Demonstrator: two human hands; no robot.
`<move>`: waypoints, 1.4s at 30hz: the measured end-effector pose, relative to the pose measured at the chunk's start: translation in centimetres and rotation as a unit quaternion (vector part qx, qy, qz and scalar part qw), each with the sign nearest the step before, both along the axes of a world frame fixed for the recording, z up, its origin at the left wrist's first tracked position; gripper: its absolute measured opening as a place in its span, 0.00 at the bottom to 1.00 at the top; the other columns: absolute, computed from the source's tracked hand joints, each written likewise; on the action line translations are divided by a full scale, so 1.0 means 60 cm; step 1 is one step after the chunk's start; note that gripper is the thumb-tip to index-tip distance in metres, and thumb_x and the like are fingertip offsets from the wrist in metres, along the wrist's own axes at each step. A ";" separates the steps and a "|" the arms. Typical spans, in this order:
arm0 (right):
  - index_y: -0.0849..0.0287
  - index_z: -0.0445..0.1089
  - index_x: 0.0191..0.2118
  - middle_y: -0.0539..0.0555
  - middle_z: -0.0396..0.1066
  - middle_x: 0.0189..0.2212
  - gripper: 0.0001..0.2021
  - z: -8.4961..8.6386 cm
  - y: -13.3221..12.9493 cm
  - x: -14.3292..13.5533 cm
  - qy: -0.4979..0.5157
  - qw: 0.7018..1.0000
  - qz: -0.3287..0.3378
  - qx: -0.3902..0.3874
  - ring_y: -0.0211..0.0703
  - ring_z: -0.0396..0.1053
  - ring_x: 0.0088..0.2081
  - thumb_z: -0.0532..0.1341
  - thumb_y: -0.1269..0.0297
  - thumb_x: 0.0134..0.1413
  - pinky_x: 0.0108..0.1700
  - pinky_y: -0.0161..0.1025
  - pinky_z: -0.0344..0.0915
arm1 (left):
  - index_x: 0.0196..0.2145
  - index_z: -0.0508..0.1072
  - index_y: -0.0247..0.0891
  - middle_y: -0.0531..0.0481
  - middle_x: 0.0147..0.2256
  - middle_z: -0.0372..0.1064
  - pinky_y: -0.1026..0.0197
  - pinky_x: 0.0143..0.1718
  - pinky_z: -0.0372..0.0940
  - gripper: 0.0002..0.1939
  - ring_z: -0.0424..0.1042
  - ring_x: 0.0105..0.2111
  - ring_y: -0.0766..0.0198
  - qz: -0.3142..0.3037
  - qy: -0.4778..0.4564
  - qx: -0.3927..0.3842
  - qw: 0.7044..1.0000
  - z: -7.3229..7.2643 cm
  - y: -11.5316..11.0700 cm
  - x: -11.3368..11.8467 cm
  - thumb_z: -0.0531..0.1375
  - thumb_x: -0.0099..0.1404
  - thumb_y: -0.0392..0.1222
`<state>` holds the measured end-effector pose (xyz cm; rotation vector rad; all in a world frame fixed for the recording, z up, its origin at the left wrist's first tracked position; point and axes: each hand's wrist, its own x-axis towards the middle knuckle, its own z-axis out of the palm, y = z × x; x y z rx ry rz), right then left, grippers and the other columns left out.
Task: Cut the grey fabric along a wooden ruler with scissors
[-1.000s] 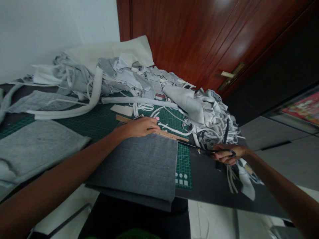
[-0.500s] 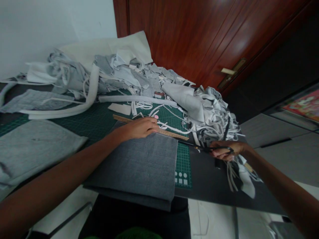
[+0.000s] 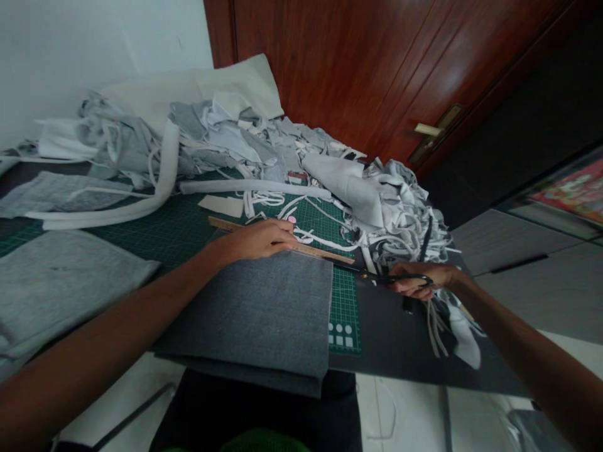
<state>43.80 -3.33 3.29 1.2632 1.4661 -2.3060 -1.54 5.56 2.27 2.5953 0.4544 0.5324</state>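
Note:
A wooden ruler (image 3: 320,252) lies across the top edge of a folded dark grey cloth (image 3: 264,314). My left hand (image 3: 261,240) rests on the ruler with its fingers together, pressing it on the cloth. Black scissors (image 3: 372,276) are in my right hand (image 3: 417,280), its fingers wrapped round the handles. Their blades point left and reach the cloth's upper right corner, just below the ruler's right end. The cloth's near side hangs over the table's front edge.
A green cutting mat (image 3: 346,307) lies under the cloth on the dark table (image 3: 386,345). Heaped grey and white scraps (image 3: 273,141) run along the back and right. A light grey cloth (image 3: 61,282) lies at left. Behind is a wooden door (image 3: 330,69).
My right hand has moved slightly left with the scissors, and their blades now reach the cloth's corner. The whole view has shifted a little. My left hand stays on the ruler.

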 end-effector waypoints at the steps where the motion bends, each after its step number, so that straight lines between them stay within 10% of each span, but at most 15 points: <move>1: 0.56 0.57 0.27 0.38 0.52 0.15 0.27 -0.001 0.000 0.001 0.000 1.000 0.001 0.002 0.26 0.45 0.13 0.72 0.45 0.59 0.13 0.24 0.51 | 0.39 0.81 0.40 0.50 0.37 0.72 0.59 0.54 0.64 0.10 0.72 0.40 0.63 0.000 -0.001 0.000 1.000 0.001 0.000 -0.001 0.59 0.77 0.38; 42: 0.59 0.61 0.34 0.39 0.52 0.21 0.27 0.020 0.005 -0.031 -0.001 0.998 0.017 0.067 0.27 0.48 0.20 0.70 0.40 0.59 0.22 0.29 0.66 | 0.45 0.84 0.42 0.48 0.40 0.75 0.57 0.56 0.64 0.11 0.73 0.44 0.61 0.007 -0.007 -0.003 1.000 0.000 0.003 -0.006 0.60 0.75 0.37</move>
